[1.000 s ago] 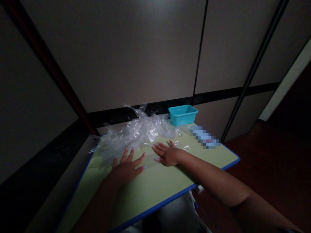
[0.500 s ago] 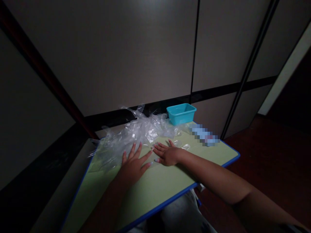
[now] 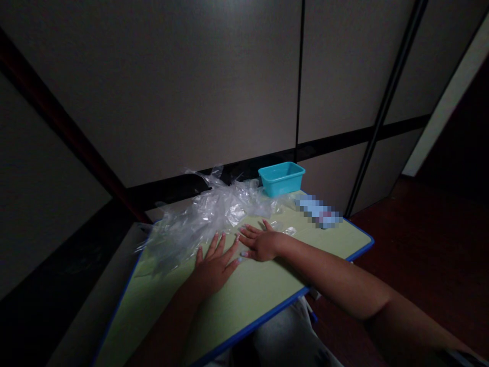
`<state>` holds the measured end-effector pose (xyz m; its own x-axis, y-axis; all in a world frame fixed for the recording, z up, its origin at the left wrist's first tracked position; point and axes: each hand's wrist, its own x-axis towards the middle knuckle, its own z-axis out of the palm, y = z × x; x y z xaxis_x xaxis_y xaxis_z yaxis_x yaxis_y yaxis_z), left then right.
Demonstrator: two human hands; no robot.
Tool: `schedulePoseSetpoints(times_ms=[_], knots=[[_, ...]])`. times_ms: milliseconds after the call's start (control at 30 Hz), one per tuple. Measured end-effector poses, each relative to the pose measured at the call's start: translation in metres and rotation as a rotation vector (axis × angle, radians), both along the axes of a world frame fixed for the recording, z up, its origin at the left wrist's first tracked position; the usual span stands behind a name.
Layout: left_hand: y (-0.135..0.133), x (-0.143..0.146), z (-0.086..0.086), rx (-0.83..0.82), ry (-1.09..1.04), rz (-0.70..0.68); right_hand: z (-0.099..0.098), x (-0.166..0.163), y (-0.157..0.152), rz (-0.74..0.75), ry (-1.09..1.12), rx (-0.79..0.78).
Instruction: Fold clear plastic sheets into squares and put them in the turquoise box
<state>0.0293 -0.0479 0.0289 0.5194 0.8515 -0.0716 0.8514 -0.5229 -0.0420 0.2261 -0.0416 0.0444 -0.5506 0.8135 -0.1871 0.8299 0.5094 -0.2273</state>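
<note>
My left hand (image 3: 214, 269) lies palm down with its fingers spread, near the middle of the pale green table (image 3: 248, 306). Beside it, my right hand (image 3: 263, 244) is also flat, fingers stretched to the left, its tips close to those of the left. Under and around the right hand shows a bit of clear plastic film (image 3: 290, 231); how much of it the palm covers is hidden. Just beyond both hands spreads a crumpled heap of clear plastic bags (image 3: 214, 211).
At the table's back edge stands a turquoise plastic basket (image 3: 282, 181). A blurred-out light blue item (image 3: 318, 210) lies to its right. The table has a blue rim, and a panelled cabinet (image 3: 210, 102) rises directly behind it.
My left hand has shifted slightly toward me, staying flat and spread. The right hand has hardly moved, and the whole view has shifted a little.
</note>
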Motion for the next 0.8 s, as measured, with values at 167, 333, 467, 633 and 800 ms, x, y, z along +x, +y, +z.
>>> schedulePoseSetpoints(times_ms=[167, 333, 467, 633, 800], knots=[[0.0, 0.0, -0.001, -0.022, 0.009, 0.041, 0.003, 0.005, 0.001, -0.027, -0.029, -0.023], [-0.002, 0.0, -0.003, -0.015, 0.001, 0.075, 0.011, 0.021, 0.005, -0.073, 0.076, 0.09], [-0.002, 0.0, -0.005, -0.009, -0.015, 0.108, 0.02, 0.036, 0.011, -0.157, 0.237, 0.231], [-0.001, -0.001, -0.007, 0.007, -0.02, 0.116, 0.028, 0.035, -0.001, -0.159, 0.244, 0.235], [0.001, -0.002, -0.01, 0.021, -0.044, 0.117, 0.022, 0.006, -0.047, -0.073, 0.189, 0.241]])
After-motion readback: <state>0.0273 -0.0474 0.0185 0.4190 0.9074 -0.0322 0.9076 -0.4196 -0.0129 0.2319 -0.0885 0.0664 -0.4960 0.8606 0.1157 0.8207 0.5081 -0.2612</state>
